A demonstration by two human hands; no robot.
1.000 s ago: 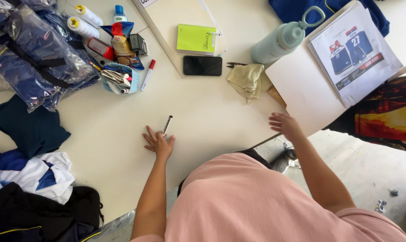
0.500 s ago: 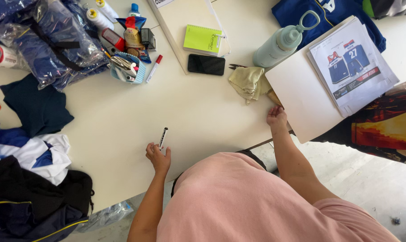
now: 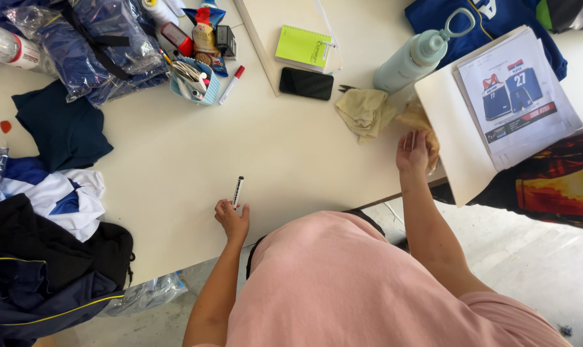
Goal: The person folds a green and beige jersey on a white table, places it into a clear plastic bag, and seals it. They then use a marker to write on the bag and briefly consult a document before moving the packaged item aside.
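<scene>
Your right hand (image 3: 412,151) has travelled since a second ago: it then hung off the surface's edge near the cardboard sheet, half a second ago it reached the edge, and now it lies on the crumpled tan cloth (image 3: 426,132) at about two o'clock from your body, fingers spread and pressing down, not clenched. Whether the fingers have gathered any fabric I cannot tell. I judge that the cloth is what you are taking up.

Your left hand (image 3: 232,217) has slid toward you along the white surface (image 3: 176,154). Its fingertips touch the near end of the marker pen (image 3: 238,190), which lies at roughly eleven o'clock from your body. The pen seems to have kept its place, pointing away from you at about twelve o'clock. The hand is loosely curled, resting against the pen rather than gripping it.

The cloth is soft and wrinkled, tan to mustard, partly tucked under the corner of the white cardboard sheet (image 3: 442,122) that carries printed jersey pages. A paler rag (image 3: 363,110) lies just beside it at nine o'clock, touching the base of the pale green bottle (image 3: 410,59). A black phone (image 3: 306,83) and a lime notebook (image 3: 303,46) lie farther out, near twelve o'clock.
</scene>
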